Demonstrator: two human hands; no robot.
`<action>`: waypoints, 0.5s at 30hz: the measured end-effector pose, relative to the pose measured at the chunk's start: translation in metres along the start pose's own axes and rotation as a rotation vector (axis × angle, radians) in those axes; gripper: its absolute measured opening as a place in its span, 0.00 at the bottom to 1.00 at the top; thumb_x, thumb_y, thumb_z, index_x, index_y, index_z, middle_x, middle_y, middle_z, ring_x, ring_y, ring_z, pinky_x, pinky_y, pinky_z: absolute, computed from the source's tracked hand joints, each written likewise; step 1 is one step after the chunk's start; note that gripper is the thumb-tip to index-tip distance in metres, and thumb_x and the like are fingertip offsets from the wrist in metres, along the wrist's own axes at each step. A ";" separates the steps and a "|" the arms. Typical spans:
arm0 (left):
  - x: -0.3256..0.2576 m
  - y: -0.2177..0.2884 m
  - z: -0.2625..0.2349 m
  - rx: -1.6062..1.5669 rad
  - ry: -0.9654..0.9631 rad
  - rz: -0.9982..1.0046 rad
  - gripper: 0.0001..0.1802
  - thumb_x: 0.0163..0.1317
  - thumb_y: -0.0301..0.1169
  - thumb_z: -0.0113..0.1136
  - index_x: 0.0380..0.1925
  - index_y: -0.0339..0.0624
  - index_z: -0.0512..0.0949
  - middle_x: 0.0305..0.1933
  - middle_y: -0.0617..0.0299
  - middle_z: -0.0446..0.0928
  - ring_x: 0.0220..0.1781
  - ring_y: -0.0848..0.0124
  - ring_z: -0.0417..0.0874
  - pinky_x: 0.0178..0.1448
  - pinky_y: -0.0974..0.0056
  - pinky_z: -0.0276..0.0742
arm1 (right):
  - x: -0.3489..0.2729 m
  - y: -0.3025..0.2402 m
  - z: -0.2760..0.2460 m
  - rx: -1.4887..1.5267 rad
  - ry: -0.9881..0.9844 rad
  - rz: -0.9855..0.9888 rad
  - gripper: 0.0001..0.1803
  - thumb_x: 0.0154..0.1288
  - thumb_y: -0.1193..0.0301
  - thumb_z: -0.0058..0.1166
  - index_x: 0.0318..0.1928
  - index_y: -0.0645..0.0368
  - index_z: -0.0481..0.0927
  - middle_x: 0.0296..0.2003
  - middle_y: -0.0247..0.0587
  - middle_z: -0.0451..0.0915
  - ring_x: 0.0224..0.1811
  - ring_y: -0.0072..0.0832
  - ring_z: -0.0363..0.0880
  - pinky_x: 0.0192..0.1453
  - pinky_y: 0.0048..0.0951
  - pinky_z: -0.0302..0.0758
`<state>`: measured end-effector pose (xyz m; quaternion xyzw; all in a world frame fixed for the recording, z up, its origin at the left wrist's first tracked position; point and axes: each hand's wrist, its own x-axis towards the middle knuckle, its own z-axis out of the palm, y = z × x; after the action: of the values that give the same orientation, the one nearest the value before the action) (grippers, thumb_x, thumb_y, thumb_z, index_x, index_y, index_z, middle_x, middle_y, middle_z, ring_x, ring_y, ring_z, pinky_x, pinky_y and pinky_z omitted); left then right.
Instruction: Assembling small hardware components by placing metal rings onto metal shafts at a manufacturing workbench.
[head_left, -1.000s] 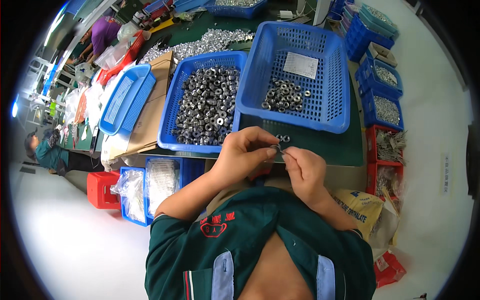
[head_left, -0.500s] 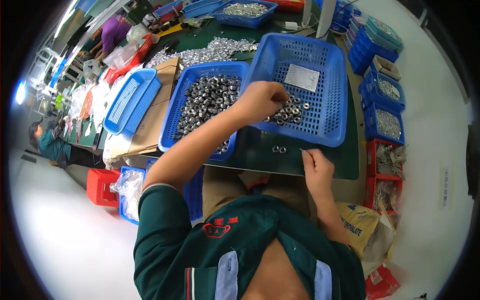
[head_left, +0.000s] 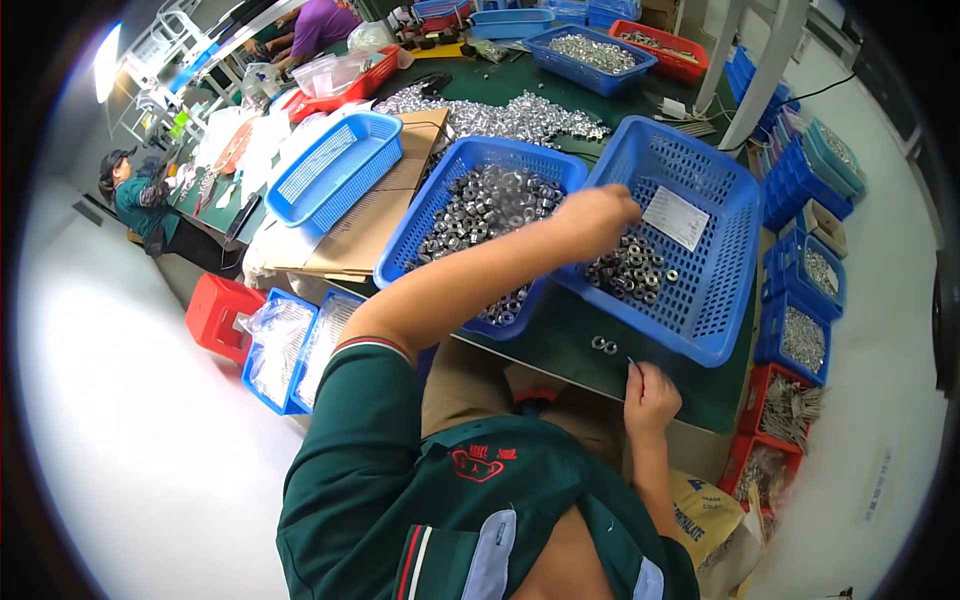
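Observation:
My left hand (head_left: pixel 598 218) is blurred, its fingers curled in. It hangs over the near-left rim of the right blue basket (head_left: pixel 735 250), and whatever it holds is hidden. Just below it, small metal nuts (head_left: pixel 632 272) lie piled in that basket. The left blue basket (head_left: pixel 398 240) is filled with more nuts (head_left: pixel 462 215), partly smeared in the picture; my left forearm crosses over it. Near the table edge, my right hand (head_left: pixel 652 398) pinches a thin metal pin (head_left: pixel 631 362) that points up. Two loose nuts (head_left: pixel 604 345) sit side by side on the green table beside the pin.
A paper slip (head_left: pixel 676 217) lies in the right basket. An empty blue basket (head_left: pixel 335 175) rests on cardboard (head_left: pixel 385 215) at the left. Silvery parts (head_left: pixel 510 115) are heaped behind. Stacked bins (head_left: pixel 795 310) stand at the right; a co-worker (head_left: pixel 140 200) sits far left.
My left hand has moved from above the nuts in the right basket toward its left rim. The whole view has shifted; my right hand stays by the two loose nuts with its pin.

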<state>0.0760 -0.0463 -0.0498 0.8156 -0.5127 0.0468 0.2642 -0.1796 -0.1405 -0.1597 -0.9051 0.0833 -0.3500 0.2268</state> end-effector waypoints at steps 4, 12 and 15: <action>-0.012 -0.042 -0.060 0.123 0.143 -0.178 0.09 0.57 0.30 0.57 0.36 0.50 0.83 0.42 0.54 0.80 0.43 0.52 0.82 0.46 0.52 0.78 | 0.004 -0.005 0.000 0.030 -0.004 -0.021 0.04 0.62 0.72 0.58 0.33 0.59 0.77 0.26 0.44 0.79 0.27 0.43 0.78 0.31 0.39 0.74; -0.035 -0.101 -0.058 0.392 -0.302 -0.228 0.14 0.54 0.33 0.61 0.43 0.48 0.83 0.43 0.53 0.79 0.50 0.54 0.79 0.53 0.52 0.76 | 0.007 -0.007 -0.001 0.013 -0.002 -0.035 0.04 0.62 0.72 0.57 0.33 0.58 0.77 0.26 0.43 0.79 0.27 0.43 0.78 0.31 0.39 0.74; -0.032 -0.094 -0.054 0.444 -0.317 -0.239 0.15 0.54 0.33 0.62 0.43 0.48 0.82 0.44 0.53 0.78 0.52 0.53 0.78 0.53 0.52 0.76 | 0.005 -0.006 0.001 0.007 -0.002 -0.034 0.04 0.63 0.71 0.57 0.33 0.58 0.77 0.26 0.43 0.79 0.27 0.43 0.78 0.32 0.39 0.75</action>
<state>0.1527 0.0368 -0.0508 0.9051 -0.4253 -0.0018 -0.0004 -0.1750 -0.1363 -0.1540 -0.9058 0.0666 -0.3532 0.2244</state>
